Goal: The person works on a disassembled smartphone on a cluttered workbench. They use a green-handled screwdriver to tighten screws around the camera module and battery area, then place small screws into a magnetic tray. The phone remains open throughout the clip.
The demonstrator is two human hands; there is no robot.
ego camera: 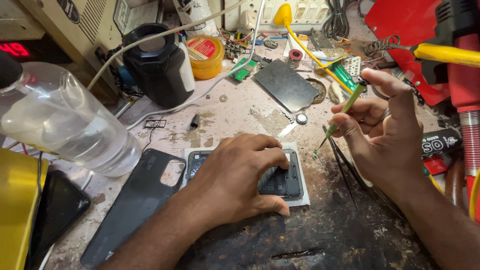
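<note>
An opened smartphone (289, 176) lies back-up on a white pad (301, 199) in the middle of the worn bench. My left hand (235, 180) rests flat on it and covers most of its inside. To the right, my right hand (385, 135) is raised above the bench and pinches a slim green screwdriver (346, 106) between thumb and fingers, tip pointing down-left, apart from the phone. The phone's dark back cover (135, 205) lies to the left of the phone.
A clear plastic bottle (60, 120) looms at the left. Another dark phone (57, 210) lies at the lower left. A black container (157, 65), a yellow tin (206, 56), a dark plate (286, 84), black tweezers (345, 172) and a red tool (462, 75) crowd the bench.
</note>
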